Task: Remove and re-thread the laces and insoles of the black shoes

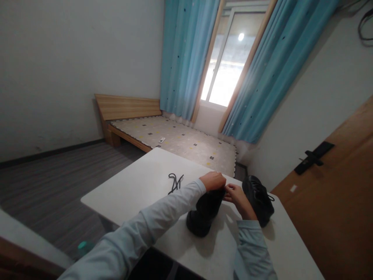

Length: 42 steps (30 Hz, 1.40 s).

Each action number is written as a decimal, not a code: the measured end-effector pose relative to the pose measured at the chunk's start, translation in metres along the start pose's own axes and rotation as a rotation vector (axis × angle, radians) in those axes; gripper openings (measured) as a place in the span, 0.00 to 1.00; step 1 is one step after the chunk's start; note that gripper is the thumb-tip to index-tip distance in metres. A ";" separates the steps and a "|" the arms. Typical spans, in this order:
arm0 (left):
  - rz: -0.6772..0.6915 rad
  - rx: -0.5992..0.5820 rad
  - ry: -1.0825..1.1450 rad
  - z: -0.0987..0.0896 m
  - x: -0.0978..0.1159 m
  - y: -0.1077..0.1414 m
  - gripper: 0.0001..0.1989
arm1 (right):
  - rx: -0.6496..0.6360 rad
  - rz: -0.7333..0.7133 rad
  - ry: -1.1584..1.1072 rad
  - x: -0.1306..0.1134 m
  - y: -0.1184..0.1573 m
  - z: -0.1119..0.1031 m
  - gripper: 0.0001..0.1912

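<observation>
On the white table [131, 182] a black shoe [205, 214] stands with its heel toward me. My left hand [213, 181] is closed over the far, toe end of this shoe, its fingers bent down; what they pinch is too small to make out. Close beside it on the right, my right hand [237, 198] has thumb and fingertips pressed together at the shoe's far right edge, and what is between them is hidden. A second black shoe [258, 200], laced, rests to the right of my right hand. A loose black lace [175, 182] lies left of the shoes.
Beyond the table is a bed [186, 142] with a small white remote [162, 140] on it. Blue curtains [189, 58] hang by the window. A wooden door [344, 186] with a black handle is at the right. Something green [83, 245] is low at the left.
</observation>
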<state>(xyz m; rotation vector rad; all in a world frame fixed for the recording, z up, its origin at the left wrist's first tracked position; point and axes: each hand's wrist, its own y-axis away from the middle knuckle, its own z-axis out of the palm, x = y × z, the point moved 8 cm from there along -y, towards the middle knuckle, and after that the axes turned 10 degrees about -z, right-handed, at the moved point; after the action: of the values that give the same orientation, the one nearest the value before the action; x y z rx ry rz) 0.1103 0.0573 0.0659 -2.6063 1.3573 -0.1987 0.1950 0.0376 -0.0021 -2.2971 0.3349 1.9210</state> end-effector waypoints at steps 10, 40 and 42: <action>-0.052 -0.014 0.013 -0.003 0.001 0.008 0.07 | -0.179 -0.028 -0.092 0.001 0.008 0.006 0.08; -0.126 -0.104 0.701 -0.015 -0.060 0.044 0.18 | -0.094 -0.212 0.114 -0.009 -0.009 -0.006 0.20; -0.087 -0.141 0.687 -0.010 -0.051 0.049 0.26 | -0.077 -0.250 0.124 -0.011 -0.011 -0.006 0.20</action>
<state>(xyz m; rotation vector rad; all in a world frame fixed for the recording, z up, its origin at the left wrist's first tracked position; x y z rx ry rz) 0.0406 0.0705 0.0630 -2.8402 1.4723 -1.1342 0.2014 0.0475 0.0096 -2.3803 -0.0155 1.7042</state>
